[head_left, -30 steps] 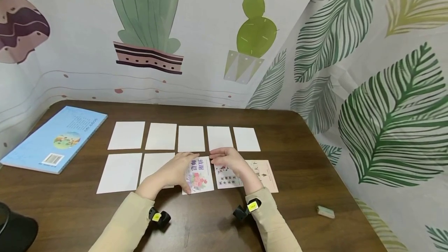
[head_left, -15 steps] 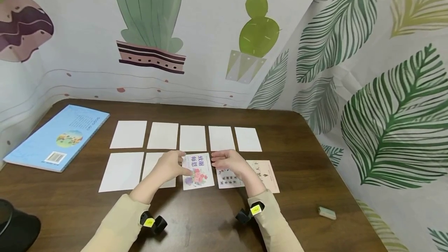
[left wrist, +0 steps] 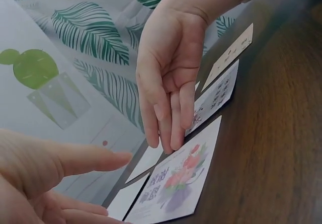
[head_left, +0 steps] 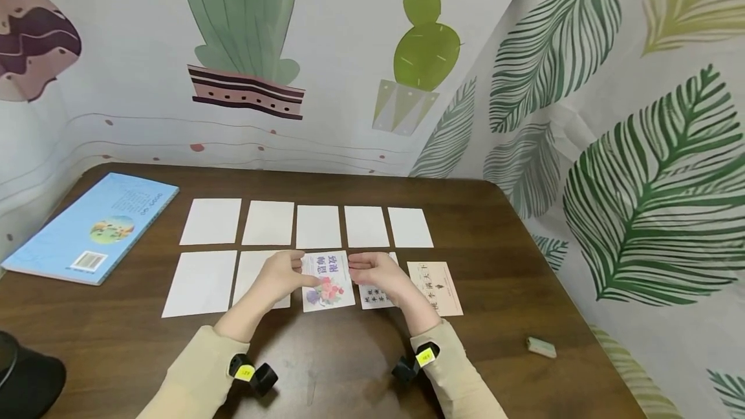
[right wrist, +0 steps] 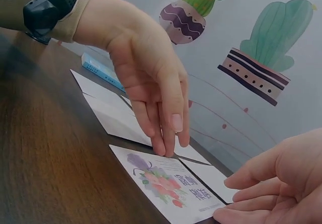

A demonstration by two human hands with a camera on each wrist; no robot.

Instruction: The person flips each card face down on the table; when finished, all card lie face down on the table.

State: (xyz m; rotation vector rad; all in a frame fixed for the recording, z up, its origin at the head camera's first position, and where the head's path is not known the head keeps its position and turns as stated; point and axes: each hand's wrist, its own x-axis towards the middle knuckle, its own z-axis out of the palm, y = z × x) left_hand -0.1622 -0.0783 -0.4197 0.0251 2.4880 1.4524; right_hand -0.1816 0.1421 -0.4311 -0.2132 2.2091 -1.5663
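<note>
A card with pink flowers and purple writing [head_left: 327, 284] lies face up on the table between the two hands. My left hand [head_left: 278, 280] is beside its left edge, fingers extended and thumb reaching toward the flowers. In the left wrist view the left thumb [left wrist: 95, 158] is raised above the surface. My right hand [head_left: 381, 277] is at the card's upper right edge, fingers straight and close together, partly covering a white card with dark writing [head_left: 375, 299]. Whether the fingertips touch the flower card is hard to tell. A beige printed card [head_left: 436, 286] lies farther right.
Five blank white cards [head_left: 318, 226] form the back row. Two more, a left one [head_left: 198, 284] and one partly under the left hand [head_left: 247, 267], lie in front. A blue book [head_left: 96, 228] is at left, a black container [head_left: 29, 374] at lower left, a small eraser-like block [head_left: 541, 347] at right.
My left hand has drawn back to the left, uncovering the left part of the flower card. The right hand has stayed nearly in place by the card's right edge.
</note>
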